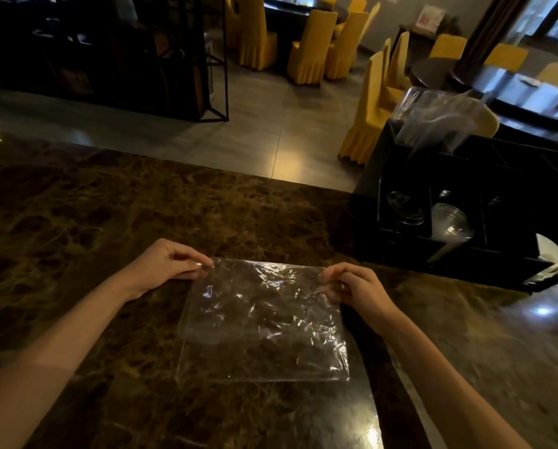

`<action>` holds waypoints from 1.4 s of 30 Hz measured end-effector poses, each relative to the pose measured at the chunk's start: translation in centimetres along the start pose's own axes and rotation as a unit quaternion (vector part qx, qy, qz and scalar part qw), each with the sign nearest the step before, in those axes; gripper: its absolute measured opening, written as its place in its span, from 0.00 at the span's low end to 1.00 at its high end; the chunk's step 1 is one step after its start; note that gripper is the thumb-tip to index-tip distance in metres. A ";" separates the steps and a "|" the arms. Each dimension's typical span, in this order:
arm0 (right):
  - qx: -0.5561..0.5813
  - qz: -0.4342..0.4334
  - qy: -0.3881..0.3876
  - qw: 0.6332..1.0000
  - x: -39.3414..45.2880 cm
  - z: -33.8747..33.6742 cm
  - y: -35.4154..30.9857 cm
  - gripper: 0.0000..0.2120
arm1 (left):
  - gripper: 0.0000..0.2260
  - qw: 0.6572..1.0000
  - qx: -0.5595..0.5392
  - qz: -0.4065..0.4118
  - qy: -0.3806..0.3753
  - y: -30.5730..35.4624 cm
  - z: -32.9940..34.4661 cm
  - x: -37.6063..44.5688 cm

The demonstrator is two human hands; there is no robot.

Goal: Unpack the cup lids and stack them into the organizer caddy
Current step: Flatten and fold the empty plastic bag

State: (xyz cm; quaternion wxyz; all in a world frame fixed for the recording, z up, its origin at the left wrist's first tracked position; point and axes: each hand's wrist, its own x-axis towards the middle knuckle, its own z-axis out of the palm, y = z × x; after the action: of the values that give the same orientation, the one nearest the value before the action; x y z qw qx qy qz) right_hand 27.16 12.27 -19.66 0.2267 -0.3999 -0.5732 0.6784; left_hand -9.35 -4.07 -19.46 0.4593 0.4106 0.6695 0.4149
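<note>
I pinch the flat empty bag (261, 322) by its far corners, left hand (164, 264) and right hand (355, 286); the caddy (400, 247) sits forward-right (nearer my right).

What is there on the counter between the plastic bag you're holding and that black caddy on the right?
Nothing: the head view shows only bare marble counter between the clear bag and the black caddy.
</note>
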 end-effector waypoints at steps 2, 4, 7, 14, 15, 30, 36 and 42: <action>0.001 0.008 0.000 1.000 0.0 0.0 0.1 0.16 | 0.13 1.000 0.027 0.005 0.002 0.0 0.3 -0.3; -0.035 -0.005 0.008 0.999 0.0 0.3 0.3 0.10 | 0.16 0.999 0.052 0.009 0.011 0.2 0.6 -0.6; -0.182 -0.055 0.047 0.981 -0.1 0.8 0.5 0.06 | 0.09 0.998 0.056 0.023 0.025 0.8 1.6 -1.1; -0.438 -0.083 0.101 0.889 -2.0 3.1 0.2 0.22 | 0.22 0.996 0.070 0.041 0.031 0.9 5.0 -3.7; -0.467 -0.099 0.081 0.875 -2.7 3.3 0.1 0.25 | 0.25 0.997 0.058 0.041 0.018 0.6 5.3 -4.2; -0.564 -0.406 -0.090 0.714 -6.4 6.3 4.3 0.16 | 0.29 0.881 0.449 0.130 0.074 0.4 11.7 -7.8; -0.555 -0.398 -0.096 0.724 -7.6 5.8 5.4 0.17 | 0.29 0.869 0.474 0.115 0.080 0.4 15.6 -7.8; -0.556 -0.351 -0.129 0.742 -9.2 6.0 5.0 0.18 | 0.33 0.861 0.496 0.064 0.098 -0.5 17.4 -6.6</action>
State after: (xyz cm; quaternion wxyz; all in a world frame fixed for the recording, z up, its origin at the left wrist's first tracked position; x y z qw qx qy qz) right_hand 28.41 0.41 -21.70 0.1102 -0.1345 -0.9722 0.1566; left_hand 8.75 -7.22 -22.18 0.0993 0.5835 0.8004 0.0949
